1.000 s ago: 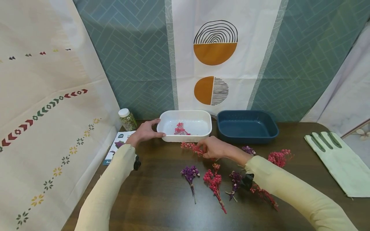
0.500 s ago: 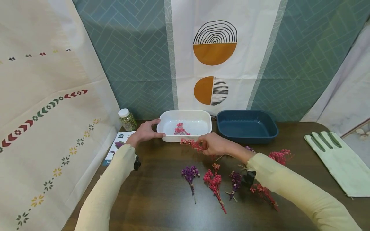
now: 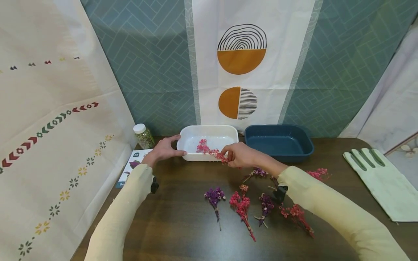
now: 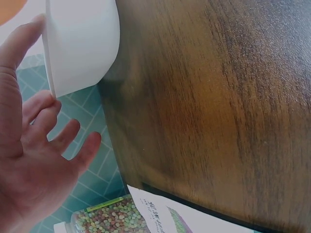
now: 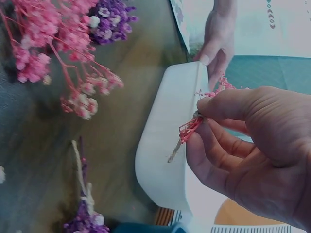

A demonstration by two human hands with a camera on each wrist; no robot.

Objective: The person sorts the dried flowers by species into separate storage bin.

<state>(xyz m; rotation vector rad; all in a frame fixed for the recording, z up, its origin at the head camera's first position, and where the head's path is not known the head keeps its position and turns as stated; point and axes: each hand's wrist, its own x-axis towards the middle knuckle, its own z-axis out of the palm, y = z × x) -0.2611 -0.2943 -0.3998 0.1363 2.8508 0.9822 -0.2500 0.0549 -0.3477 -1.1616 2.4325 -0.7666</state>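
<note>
At the back of the table, my left hand (image 3: 164,149) holds the left end of a white rectangular dish (image 3: 196,157), thumb at the front corner and fingertips at the back one. In the left wrist view its other fingers are spread off the rim. My right hand (image 3: 242,156) pinches a small pink dried flower bunch (image 5: 188,130) by its tied stems between thumb and fingers. The blossoms point left over the dish's front rim. Another pink bunch (image 3: 201,145) lies inside the dish, partly overlapped by the held one in the head view.
A dark blue dish (image 3: 279,158) stands right of the white one. Several purple bunches (image 3: 214,196) and pink bunches (image 3: 241,206) lie on the table in front. A lidded jar (image 3: 143,137) and printed packet (image 3: 130,165) are at left. Green-and-white gloves (image 3: 382,185) lie at right.
My right hand has risen slightly and carried the pink flower bunch from in front of the white dish to over its front rim. The left hand has stayed on the dish.
</note>
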